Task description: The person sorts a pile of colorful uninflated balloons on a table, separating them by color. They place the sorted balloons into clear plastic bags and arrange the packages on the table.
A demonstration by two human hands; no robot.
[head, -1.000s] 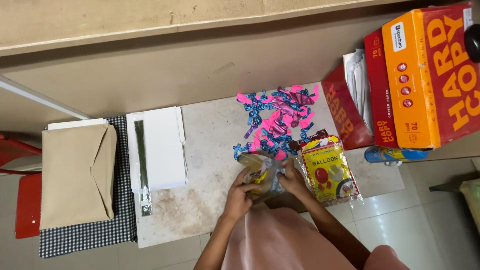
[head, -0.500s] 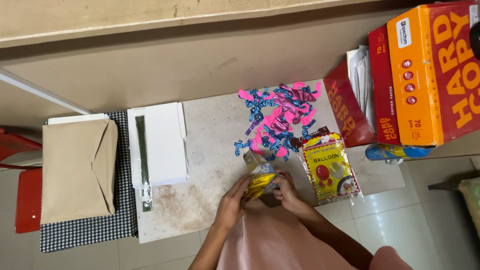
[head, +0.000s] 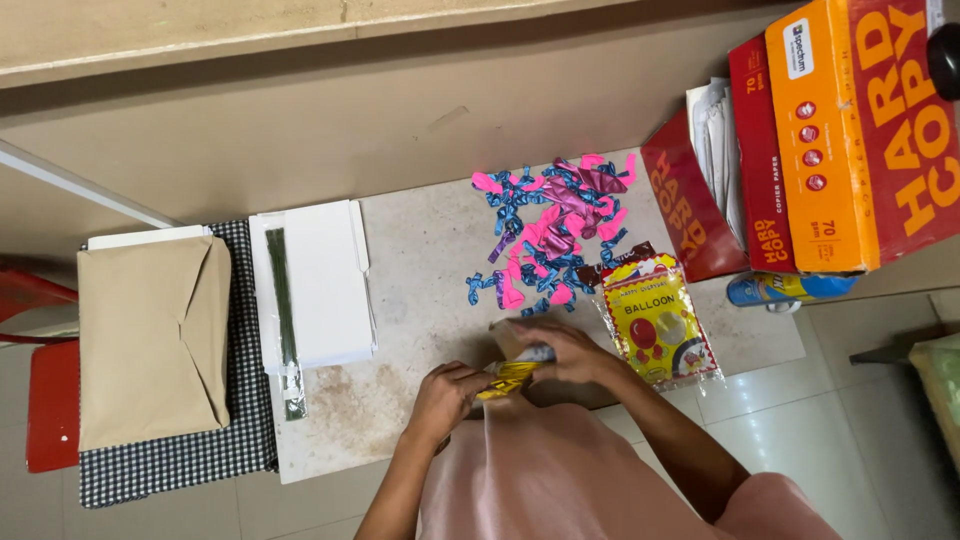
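A clear balloon packet (head: 660,320) lies at three o'clock of the hands, full of yellow print and balloons. Bare bench (head: 420,270) opens toward eleven. At the near edge, left hand (head: 442,398) and right hand (head: 562,352) fingers grip a crumpled yellow wrapper (head: 508,376).

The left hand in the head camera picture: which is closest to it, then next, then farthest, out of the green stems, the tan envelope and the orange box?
From the left hand:
1. Thin dark green stems, on the white paper to its left.
2. Large tan paper envelope, farther left on the checked cloth.
3. Tall orange cardboard box, far off at the upper right.
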